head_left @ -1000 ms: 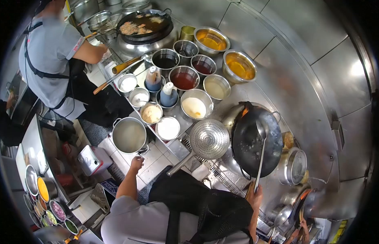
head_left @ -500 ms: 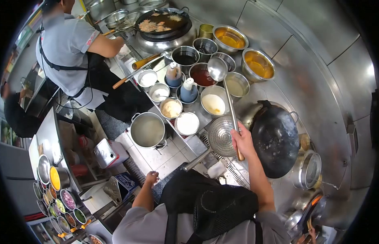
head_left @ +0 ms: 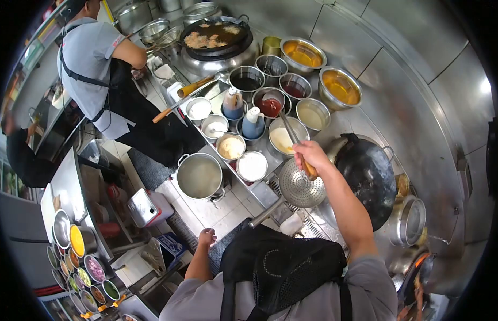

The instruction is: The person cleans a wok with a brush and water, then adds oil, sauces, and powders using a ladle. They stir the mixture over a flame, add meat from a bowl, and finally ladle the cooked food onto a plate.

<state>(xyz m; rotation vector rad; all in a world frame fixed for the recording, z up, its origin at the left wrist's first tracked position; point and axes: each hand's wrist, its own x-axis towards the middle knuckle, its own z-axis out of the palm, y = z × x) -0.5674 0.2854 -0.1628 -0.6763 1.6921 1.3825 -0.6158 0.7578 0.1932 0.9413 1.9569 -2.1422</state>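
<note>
My right hand (head_left: 312, 154) is wrapped around the wooden handle of a ladle (head_left: 287, 125). The ladle's bowl dips into a metal pot of red sauce (head_left: 269, 107). Below that hand lies a round perforated strainer (head_left: 302, 184), and to its right sits a dark wok (head_left: 369, 182). My left hand (head_left: 208, 237) hangs low in front of the black apron (head_left: 270, 257), its fingers loosely curled with nothing visible in them. The nearest thing to it is a large pot of cloudy liquid (head_left: 200, 176).
Seasoning bowls, including white powder (head_left: 252, 166), and squeeze bottles (head_left: 253, 124) crowd the counter. Two bowls of orange liquid (head_left: 341, 88) stand behind. At upper left, a co-worker (head_left: 96, 64) stands near a wok of frying food (head_left: 214, 37). Ingredient tubs (head_left: 94, 267) fill the lower left.
My right hand has moved up and slightly left, tilting the ladle; its bowl went from above the pots down into the red sauce. The co-worker's arm has shifted, and the whole view moved slightly.
</note>
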